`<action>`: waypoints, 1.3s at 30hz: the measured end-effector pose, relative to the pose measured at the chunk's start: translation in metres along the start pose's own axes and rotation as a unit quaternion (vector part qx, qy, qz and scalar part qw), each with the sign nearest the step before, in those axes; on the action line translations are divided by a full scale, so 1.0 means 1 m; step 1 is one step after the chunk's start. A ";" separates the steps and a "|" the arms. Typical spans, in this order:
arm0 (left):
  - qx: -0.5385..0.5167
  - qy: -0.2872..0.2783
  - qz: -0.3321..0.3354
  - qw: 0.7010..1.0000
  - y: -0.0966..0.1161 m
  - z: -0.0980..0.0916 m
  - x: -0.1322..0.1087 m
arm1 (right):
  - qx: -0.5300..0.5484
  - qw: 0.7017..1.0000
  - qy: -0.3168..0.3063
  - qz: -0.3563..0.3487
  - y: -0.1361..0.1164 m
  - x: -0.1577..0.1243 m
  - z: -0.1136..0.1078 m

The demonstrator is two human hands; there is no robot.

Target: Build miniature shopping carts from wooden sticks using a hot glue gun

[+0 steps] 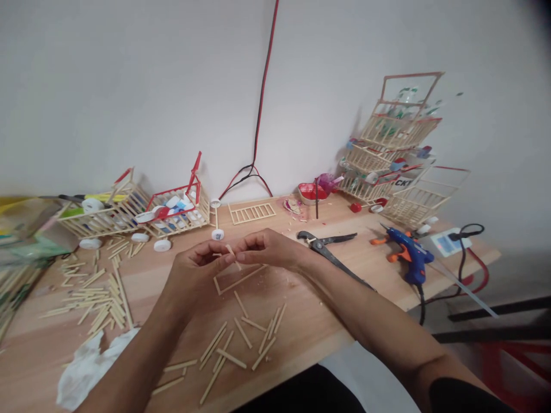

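Over the middle of the table, my left hand [200,261] and my right hand [269,249] meet fingertip to fingertip. A short wooden stick [231,250] is pinched between their thumbs and fingers. Just under them a rectangular stick frame [239,282] lies flat on the wood, partly covered by my hands. Loose cut sticks [243,332] are scattered nearer to me. Behind my hands lies a small ladder-like stick panel [252,213], and beside it a stick axle with white bottle-cap wheels [217,234].
Small stick carts [176,213] filled with caps stand at the left back; more carts [387,149] are stacked at the right. Pliers [321,246] and a blue glue gun [408,252] with its cord lie to the right. Cut sticks [105,301] and crumpled tissue [88,367] lie left.
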State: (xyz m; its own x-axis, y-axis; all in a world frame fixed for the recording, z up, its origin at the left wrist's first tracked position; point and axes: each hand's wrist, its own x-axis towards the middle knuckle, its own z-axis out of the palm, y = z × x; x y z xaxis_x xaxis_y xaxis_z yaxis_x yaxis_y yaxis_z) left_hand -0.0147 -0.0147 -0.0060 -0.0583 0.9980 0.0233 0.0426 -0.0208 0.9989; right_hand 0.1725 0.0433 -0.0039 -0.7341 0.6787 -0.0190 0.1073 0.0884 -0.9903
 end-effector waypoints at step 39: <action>0.639 -0.020 -0.034 0.768 0.010 -0.026 -0.001 | 0.055 0.993 0.001 0.102 -0.011 -0.019 -0.048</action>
State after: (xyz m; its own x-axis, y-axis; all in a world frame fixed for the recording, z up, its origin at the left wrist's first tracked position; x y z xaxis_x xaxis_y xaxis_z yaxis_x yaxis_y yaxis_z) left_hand -0.0399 -0.0176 0.0055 -0.0748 0.9957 -0.0538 0.9866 0.0818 0.1410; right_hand 0.2177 0.0646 0.0135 -0.7030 0.6763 -0.2202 0.1787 -0.1317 -0.9751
